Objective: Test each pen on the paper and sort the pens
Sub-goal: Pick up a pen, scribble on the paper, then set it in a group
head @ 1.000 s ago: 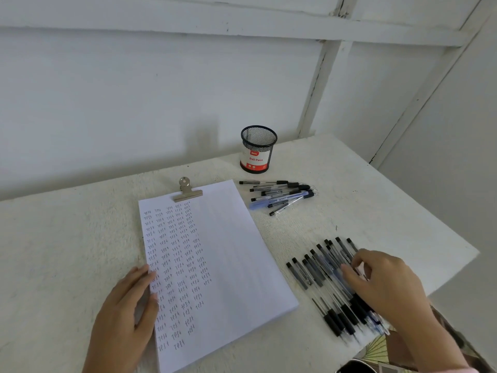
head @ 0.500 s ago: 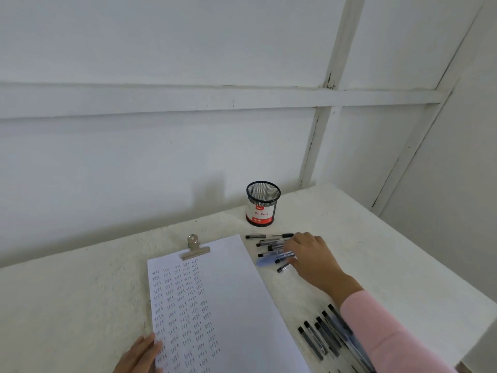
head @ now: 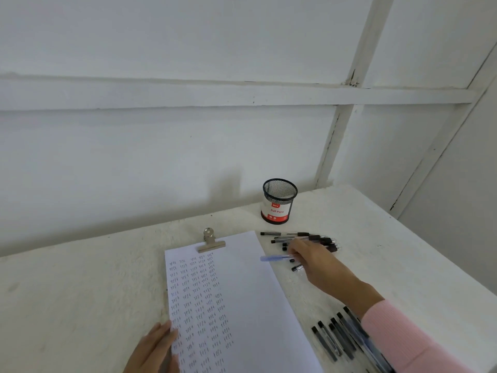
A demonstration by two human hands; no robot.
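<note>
A white paper [head: 250, 297] under a metal clip [head: 211, 243] lies on the table, its left half filled with small ink marks. My left hand [head: 153, 351] rests flat on its lower left edge. My right hand [head: 316, 262] lies over a small group of pens [head: 320, 239] beside the paper's top right corner. A blue pen [head: 275, 257] sticks out leftward from under its fingers; whether they grip it is unclear. A row of several black pens [head: 337, 337] lies at the lower right, partly hidden by my pink sleeve.
A black mesh pen cup [head: 279, 204] with a red and white label stands behind the pen group, near the wall. The white table [head: 80, 292] ends at the right and meets white walls at the back and right.
My right hand left the lower row of pens and reached up to the group near the cup. The view tilted upward. The left hand stayed on the paper's edge.
</note>
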